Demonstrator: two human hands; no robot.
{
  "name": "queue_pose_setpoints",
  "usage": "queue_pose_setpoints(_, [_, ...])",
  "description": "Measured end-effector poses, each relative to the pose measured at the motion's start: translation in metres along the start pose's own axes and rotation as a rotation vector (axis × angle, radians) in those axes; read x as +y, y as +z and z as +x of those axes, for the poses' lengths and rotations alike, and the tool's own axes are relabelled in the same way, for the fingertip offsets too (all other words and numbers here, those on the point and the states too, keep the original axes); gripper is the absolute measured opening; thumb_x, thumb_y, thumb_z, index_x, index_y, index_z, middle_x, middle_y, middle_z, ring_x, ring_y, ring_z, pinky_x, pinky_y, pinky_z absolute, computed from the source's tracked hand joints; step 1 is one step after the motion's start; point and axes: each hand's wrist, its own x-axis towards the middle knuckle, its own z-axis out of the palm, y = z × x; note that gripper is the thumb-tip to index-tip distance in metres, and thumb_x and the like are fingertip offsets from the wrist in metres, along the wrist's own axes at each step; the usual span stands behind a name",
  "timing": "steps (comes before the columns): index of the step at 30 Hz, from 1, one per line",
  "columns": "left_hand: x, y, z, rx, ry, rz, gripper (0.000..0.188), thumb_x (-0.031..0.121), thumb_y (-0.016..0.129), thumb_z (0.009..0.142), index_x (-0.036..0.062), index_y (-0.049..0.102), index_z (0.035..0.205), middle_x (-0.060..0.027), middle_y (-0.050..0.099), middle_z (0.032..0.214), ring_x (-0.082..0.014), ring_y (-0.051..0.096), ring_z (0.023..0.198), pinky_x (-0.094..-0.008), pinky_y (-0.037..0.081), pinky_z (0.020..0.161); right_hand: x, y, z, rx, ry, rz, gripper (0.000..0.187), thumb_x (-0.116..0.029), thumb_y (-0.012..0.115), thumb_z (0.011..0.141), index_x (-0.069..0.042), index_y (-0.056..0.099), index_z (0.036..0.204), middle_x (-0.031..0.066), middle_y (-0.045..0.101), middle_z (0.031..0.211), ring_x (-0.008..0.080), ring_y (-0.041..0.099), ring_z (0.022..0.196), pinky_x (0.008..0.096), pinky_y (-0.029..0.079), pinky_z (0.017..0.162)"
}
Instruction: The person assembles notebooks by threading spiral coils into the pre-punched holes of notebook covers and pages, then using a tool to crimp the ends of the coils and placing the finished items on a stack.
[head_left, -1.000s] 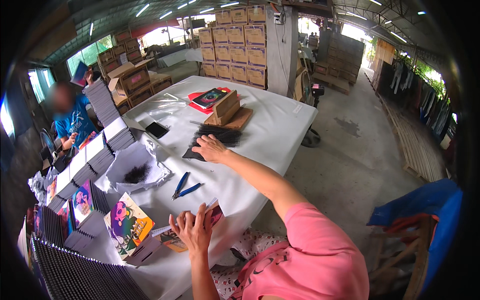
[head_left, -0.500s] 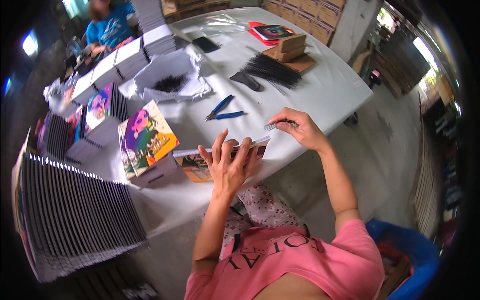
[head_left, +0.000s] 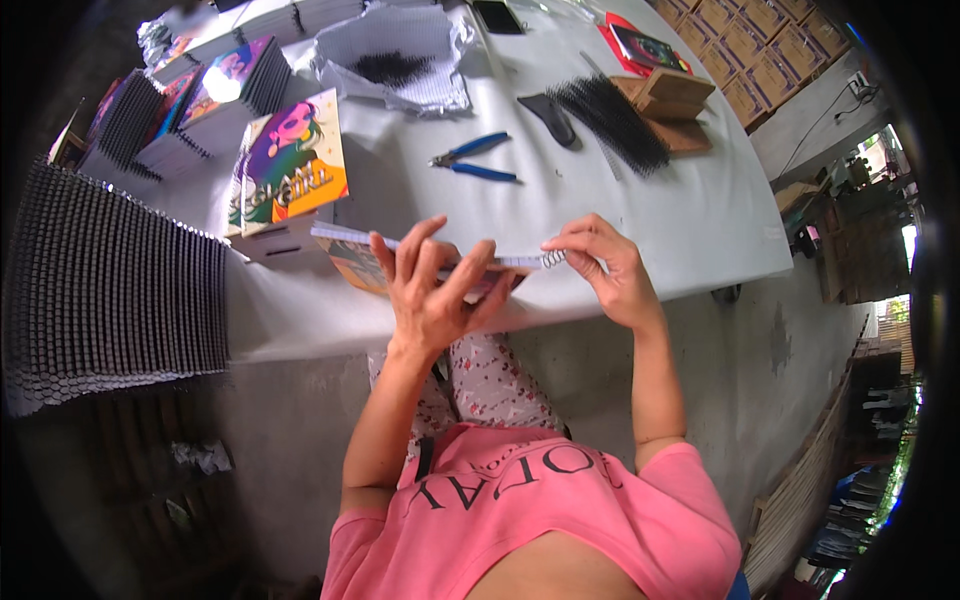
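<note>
My left hand [head_left: 432,290] grips a notebook [head_left: 352,264] at the near table edge, its fingers spread over the top edge of the page block. The colourful cover faces down towards me and is partly hidden by the hand. Between the thumb and fingers of my right hand [head_left: 612,272] is a spiral binding coil [head_left: 553,259], which meets the right end of the notebook's edge. Whether the coil has entered the holes is too small to tell. Beyond the hands lie blue-handled pliers [head_left: 476,160], spread apart. A stack of notebooks with illustrated covers [head_left: 290,165] stands just left.
Several bound notebooks [head_left: 115,270] form a large stack at the left edge. Behind are a plastic-lined holder with black coils [head_left: 395,68], a dark flat tool [head_left: 550,118], a bundle of black coils [head_left: 612,125], a wooden block [head_left: 676,95] and a phone [head_left: 497,16].
My right hand has brought the coil against the notebook's right end. The notebook has shifted left and tipped towards me. The view has turned and dropped nearer my body.
</note>
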Motion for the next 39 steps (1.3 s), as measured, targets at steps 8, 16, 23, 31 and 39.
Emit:
queue_pose_setpoints(8, [0.006, -0.003, 0.006, -0.039, 0.042, -0.011, 0.034, 0.03, 0.077, 0.063, 0.0214, 0.069, 0.095, 0.0001, 0.046, 0.073, -0.0203, 0.053, 0.099, -0.045, 0.01, 0.109, -0.002, 0.001, -0.004, 0.028, -0.052, -0.031, 0.017, -0.001, 0.054, 0.085, -0.007, 0.065, 0.097, 0.0065, 0.058, 0.083, 0.0212, 0.058, 0.073, 0.0307, 0.044, 0.065])
queue_pose_setpoints(16, [0.006, -0.001, 0.006, -0.035, 0.063, 0.001, 0.034, 0.03, 0.078, 0.063, 0.0232, 0.07, 0.095, 0.0025, 0.046, 0.069, -0.0146, 0.053, 0.084, -0.0419, 0.016, 0.107, 0.001, -0.009, -0.009, -0.159, -0.036, 0.07, 0.017, -0.008, 0.056, 0.085, -0.007, 0.064, 0.099, 0.0062, 0.058, 0.08, 0.0196, 0.056, 0.071, 0.0301, 0.043, 0.064])
queue_pose_setpoints(23, [0.005, -0.013, 0.013, -0.07, 0.111, 0.159, 0.043, 0.034, 0.078, 0.064, 0.0226, 0.067, 0.103, 0.0025, 0.049, 0.075, -0.0146, 0.05, 0.075, -0.0341, 0.031, 0.084, -0.013, 0.011, -0.007, -0.053, -0.113, -0.296, 0.02, -0.025, 0.062, 0.081, -0.007, 0.062, 0.091, 0.0054, 0.061, 0.078, 0.0257, 0.06, 0.067, 0.0356, 0.048, 0.061])
queue_pose_setpoints(31, [-0.002, -0.013, 0.008, -0.039, 0.093, 0.139, 0.043, 0.033, 0.078, 0.061, 0.0158, 0.064, 0.098, -0.0006, 0.051, 0.078, -0.0179, 0.051, 0.076, -0.0408, 0.034, 0.088, -0.024, 0.017, -0.001, 0.069, -0.077, -0.293, 0.025, -0.021, 0.068, 0.076, -0.005, 0.063, 0.095, 0.0069, 0.059, 0.082, 0.0236, 0.057, 0.066, 0.0328, 0.048, 0.061])
queue_pose_setpoints(39, [-0.007, -0.019, 0.002, -0.089, 0.037, 0.011, 0.039, 0.031, 0.079, 0.06, 0.0158, 0.064, 0.093, -0.0009, 0.049, 0.075, -0.019, 0.05, 0.076, -0.0443, 0.032, 0.092, -0.013, -0.007, 0.007, -0.422, 0.333, 0.105, 0.024, -0.011, 0.055, 0.089, -0.008, 0.061, 0.111, 0.0068, 0.063, 0.081, 0.0129, 0.058, 0.068, 0.0281, 0.048, 0.061])
